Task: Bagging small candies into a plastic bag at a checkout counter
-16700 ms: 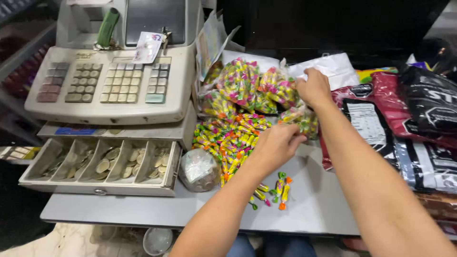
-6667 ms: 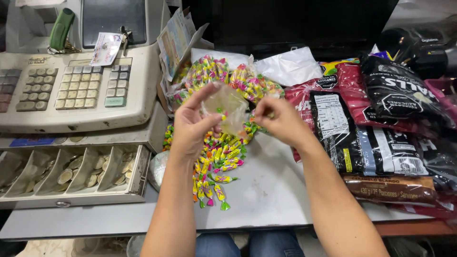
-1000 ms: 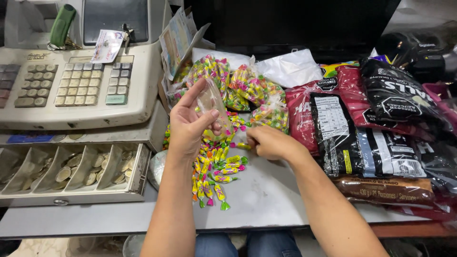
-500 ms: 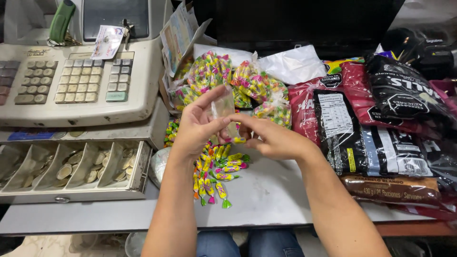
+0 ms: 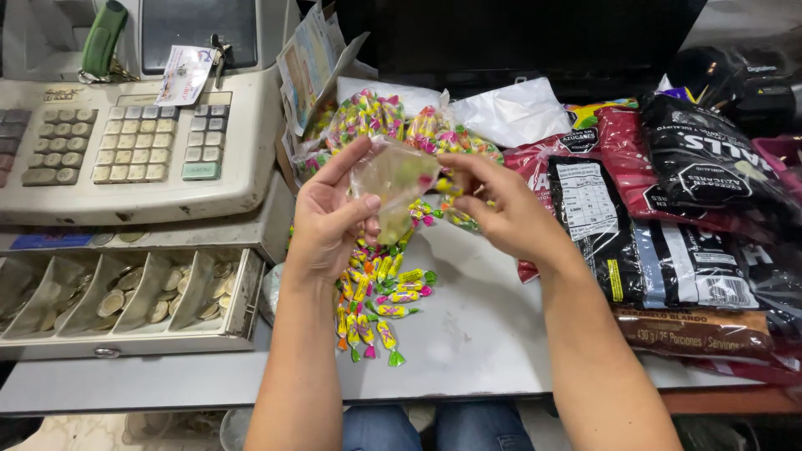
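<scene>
Clear thin plastic, that is the small bag (image 5: 393, 179) which the person holds up over the bench (image 5: 468, 334), between both hands, just in front of the filled candy bags (image 5: 368, 117). The left hand (image 5: 330, 221) has its thumb and fingers closed on the left side of the bag, pinching the film. The right hand (image 5: 501, 209) meets the bag at its right edge with the fingers bent in; it seems to pinch the rim and maybe one candy, but I cannot tell this for sure.

Such a bag looks to me very light and soft, with no stiffness, so it will fold and collapse if it is held only at one point. The film is probably a little slippery. I judge the best place to hold it is the open rim, one side for each hand.

Loose wrapped candies (image 5: 376, 292) lie on the bench under the hands. They look small, hard and light, easy to pick by the twisted ends. An open coin drawer (image 5: 125, 292) of the cash register (image 5: 134, 142) is at the left, dark packets (image 5: 668, 225) at the right.
</scene>
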